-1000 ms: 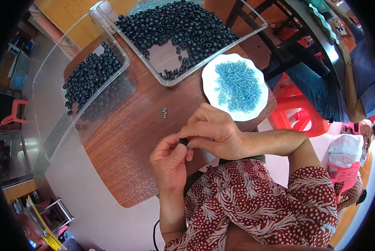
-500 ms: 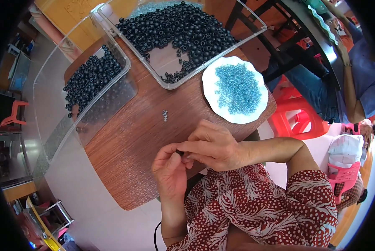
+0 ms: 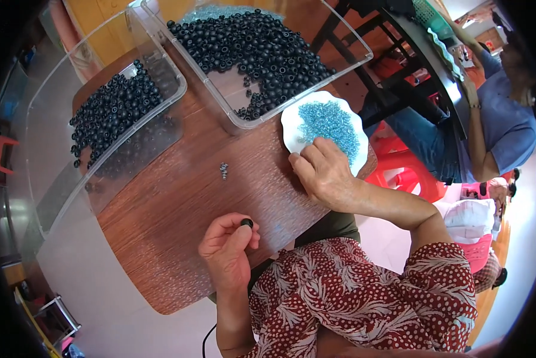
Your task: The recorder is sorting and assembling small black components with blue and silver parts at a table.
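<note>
Between the thumb and forefinger of my left hand (image 3: 227, 247), a round black bead (image 3: 247, 222) is pinched above the near part of the table. My right hand (image 3: 327, 173) reaches over the near left rim of a white scalloped plate (image 3: 289, 122), fingers bent down and closed. Whatever its fingertips may hold is hidden. Small clear blue pieces (image 3: 333, 122) lie heaped on that plate. On the wood between plate and left hand sits a short cluster of tiny silvery-grey pieces (image 3: 224, 170).
A clear plastic bin (image 3: 244, 124) with many black beads (image 3: 262, 53) stands at the table's far side. Another clear bin (image 3: 181, 89) with black beads (image 3: 118, 98) juts past the left edge. Right, a person (image 3: 498, 128) sits at a dark table (image 3: 426, 51) near a red stool (image 3: 393, 167).
My right hand has left my left hand and moved up and right to the plate. The left hand keeps the black bead, which now shows clearly. The whole view has shifted slightly.
</note>
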### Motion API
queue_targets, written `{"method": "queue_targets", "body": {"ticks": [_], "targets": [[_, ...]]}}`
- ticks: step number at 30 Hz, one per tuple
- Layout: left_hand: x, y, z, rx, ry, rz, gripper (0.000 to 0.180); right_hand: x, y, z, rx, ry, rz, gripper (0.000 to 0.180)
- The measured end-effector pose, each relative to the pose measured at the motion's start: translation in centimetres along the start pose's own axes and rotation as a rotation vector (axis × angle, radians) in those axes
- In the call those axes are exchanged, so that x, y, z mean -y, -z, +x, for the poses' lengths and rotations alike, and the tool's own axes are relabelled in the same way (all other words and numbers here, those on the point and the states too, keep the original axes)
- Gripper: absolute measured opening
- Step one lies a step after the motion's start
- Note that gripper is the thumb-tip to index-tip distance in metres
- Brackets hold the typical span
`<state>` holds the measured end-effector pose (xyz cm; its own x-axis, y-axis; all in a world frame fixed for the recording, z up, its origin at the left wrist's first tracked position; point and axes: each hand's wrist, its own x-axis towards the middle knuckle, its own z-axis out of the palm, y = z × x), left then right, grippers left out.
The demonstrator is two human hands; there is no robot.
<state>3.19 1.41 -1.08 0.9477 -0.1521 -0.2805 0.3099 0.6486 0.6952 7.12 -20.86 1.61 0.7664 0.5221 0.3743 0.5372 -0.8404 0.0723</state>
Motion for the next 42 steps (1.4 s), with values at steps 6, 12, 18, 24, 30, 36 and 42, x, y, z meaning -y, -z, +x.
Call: {"method": "queue_targets", "body": {"ticks": [6, 12, 18, 24, 30, 36, 42], "targets": [[0.0, 0.6, 0.2, 0.009, 0.001, 0.01, 0.012, 0.1, 0.1, -0.8, -0.006, 0.003, 0.014, 0.021], [0.2, 0.6, 0.4, 0.008, 0.005, -0.018, 0.014, -0.4, -0.1, -1.4, -0.021, 0.028, 0.007, 0.022], [0.1, 0.6, 0.5, 0.004, 0.004, -0.035, 0.015, -0.9, 0.0, -2.0, -0.035, 0.064, -0.044, 0.024], [0.2, 0.8, 0.4, 0.01, 0.016, -0.025, 0.014, -1.2, 0.0, -2.8, -0.018, 0.095, -0.076, 0.024], [0.5, 1.0, 0.4, 0.035, 0.006, -0.034, 0.014, -1.6, 0.1, -3.5, -0.032, 0.107, -0.062, 0.025], [0.6, 1.4, 0.6, 0.05, 0.008, -0.024, 0.015, -2.1, -0.1, -4.1, -0.047, 0.104, -0.081, 0.027], [0.4, 1.6, 0.7, 0.051, 0.004, 0.014, 0.016, -2.1, -0.1, -4.1, -0.027, 0.127, -0.089, 0.028]]}}
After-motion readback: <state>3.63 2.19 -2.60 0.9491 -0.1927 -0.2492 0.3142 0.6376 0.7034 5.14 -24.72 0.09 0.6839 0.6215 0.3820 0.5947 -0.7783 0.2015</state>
